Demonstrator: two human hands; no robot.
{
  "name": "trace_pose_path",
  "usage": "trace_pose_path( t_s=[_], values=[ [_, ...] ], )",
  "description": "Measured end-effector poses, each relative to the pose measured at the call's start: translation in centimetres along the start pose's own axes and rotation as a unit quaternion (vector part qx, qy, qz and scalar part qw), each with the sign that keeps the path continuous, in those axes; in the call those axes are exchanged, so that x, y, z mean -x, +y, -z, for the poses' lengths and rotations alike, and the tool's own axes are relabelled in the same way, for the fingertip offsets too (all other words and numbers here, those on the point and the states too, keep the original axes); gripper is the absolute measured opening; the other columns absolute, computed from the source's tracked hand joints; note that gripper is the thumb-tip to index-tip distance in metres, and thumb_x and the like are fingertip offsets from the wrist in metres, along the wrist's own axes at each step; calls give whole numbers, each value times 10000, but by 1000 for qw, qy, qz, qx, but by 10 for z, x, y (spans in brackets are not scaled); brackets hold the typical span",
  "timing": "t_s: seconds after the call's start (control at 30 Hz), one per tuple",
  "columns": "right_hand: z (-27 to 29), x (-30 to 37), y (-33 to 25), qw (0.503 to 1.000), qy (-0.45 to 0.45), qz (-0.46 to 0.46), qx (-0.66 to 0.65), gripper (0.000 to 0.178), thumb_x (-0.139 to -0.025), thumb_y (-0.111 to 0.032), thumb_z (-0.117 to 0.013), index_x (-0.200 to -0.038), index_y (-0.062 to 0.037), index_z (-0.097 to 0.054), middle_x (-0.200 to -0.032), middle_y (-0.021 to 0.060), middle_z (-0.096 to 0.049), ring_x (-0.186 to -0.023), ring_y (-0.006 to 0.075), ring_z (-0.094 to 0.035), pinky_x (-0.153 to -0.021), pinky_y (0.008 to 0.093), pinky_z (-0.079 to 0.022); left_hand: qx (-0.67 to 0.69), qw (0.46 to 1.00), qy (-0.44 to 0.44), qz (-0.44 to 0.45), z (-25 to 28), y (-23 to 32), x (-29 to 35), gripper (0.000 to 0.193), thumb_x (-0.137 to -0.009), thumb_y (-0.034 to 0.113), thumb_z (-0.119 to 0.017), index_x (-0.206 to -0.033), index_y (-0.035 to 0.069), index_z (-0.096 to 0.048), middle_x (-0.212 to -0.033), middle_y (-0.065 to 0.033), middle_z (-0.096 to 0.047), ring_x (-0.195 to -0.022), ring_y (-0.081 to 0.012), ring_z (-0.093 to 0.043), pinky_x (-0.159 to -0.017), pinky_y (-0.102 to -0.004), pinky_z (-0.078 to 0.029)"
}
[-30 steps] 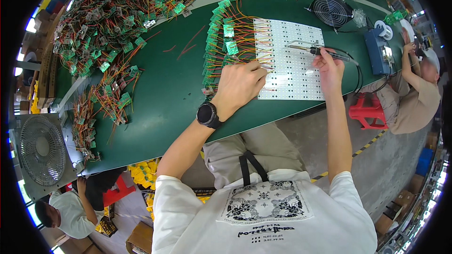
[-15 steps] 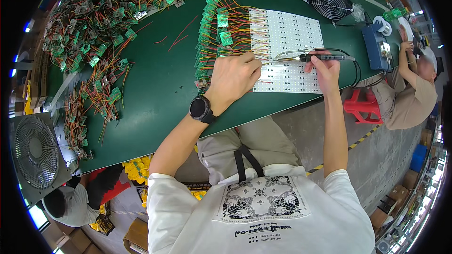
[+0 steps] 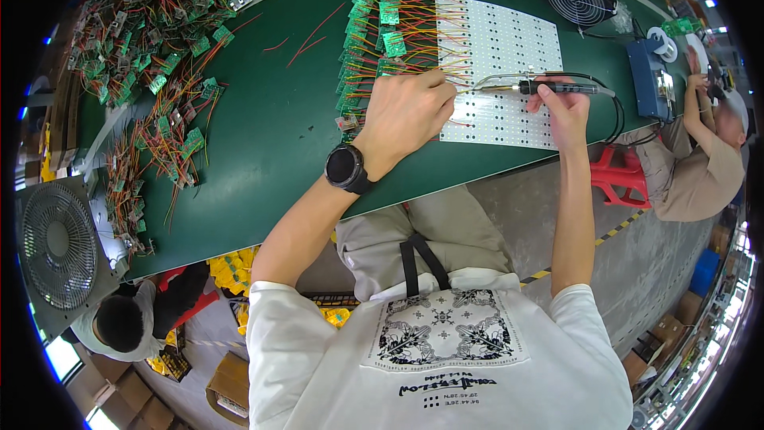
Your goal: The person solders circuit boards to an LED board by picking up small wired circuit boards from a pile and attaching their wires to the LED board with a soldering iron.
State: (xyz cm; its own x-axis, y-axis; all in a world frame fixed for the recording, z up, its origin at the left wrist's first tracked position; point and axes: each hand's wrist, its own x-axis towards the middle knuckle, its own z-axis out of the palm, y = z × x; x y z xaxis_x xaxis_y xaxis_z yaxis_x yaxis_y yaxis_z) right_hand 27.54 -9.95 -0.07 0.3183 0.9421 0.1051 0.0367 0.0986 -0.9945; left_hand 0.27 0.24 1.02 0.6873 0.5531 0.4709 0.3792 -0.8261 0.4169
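My right hand (image 3: 563, 111) grips the black handle of a soldering iron (image 3: 585, 88), with a thin curved metal tube along it. The iron's tip points left over a white LED panel (image 3: 517, 40) dotted with small marks. My left hand (image 3: 410, 111), palm down with a watch on the wrist, is closed in a pinch at the panel's left edge, close to the iron's tip. It seems to hold a thin wire, though its fingertips are mostly hidden. Small green circuit boards (image 3: 358, 52) stand in a row left of the panel, their red and yellow wires reaching its edge.
A large heap of wired circuit boards (image 3: 143, 40) covers the table's left. Loose red wires (image 3: 306, 44) lie mid-table. Back right are a black fan (image 3: 574, 0), a blue box (image 3: 646, 84) and a spool (image 3: 663, 45). Another person (image 3: 700, 167) sits at right; a grey fan (image 3: 56, 243) stands left.
The panel and board row appear higher and further right in the picture. Both hands, with the iron, appear slightly up and to the right; their grips look the same.
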Motion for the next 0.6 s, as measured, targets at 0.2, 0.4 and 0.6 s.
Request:
trace_pose_path(
  t_s=[0.2, 0.4, 0.6],
  values=[
    [-1, -1, 2, 1000, -6, 12, -3, 214, -875, -31, -647, -1054, 79, -607, -809, 130, -662, -665, 191, -644, -611, 292, -492, 10, 1000, 1, -4, 1, -1, 0, 76, -798, 148, -677, -785, 76, -696, -699, -48, -592, -552, -262, -580, -491, -374, -452],
    [4, -1, 6, 999, 15, 25, -38, 211, -885, -41, -637, -1058, 76, -607, -781, 138, -664, -639, 199, -643, -603, 295, -497, 14, 1000, 7, -6, 1, -1, 1, 77, -797, 148, -677, -783, 76, -698, -709, -48, -600, -563, -266, -587, -499, -375, -457],
    [8, -2, 8, 995, 46, 12, -86, 214, -891, -63, -643, -1060, 66, -622, -764, 133, -666, -617, 198, -631, -583, 288, -483, 55, 998, 11, -18, 5, 1, -1, 119, -850, 183, -658, -895, 74, -679, -738, -53, -612, -614, -267, -611, -522, -374, -466]
  ],
)
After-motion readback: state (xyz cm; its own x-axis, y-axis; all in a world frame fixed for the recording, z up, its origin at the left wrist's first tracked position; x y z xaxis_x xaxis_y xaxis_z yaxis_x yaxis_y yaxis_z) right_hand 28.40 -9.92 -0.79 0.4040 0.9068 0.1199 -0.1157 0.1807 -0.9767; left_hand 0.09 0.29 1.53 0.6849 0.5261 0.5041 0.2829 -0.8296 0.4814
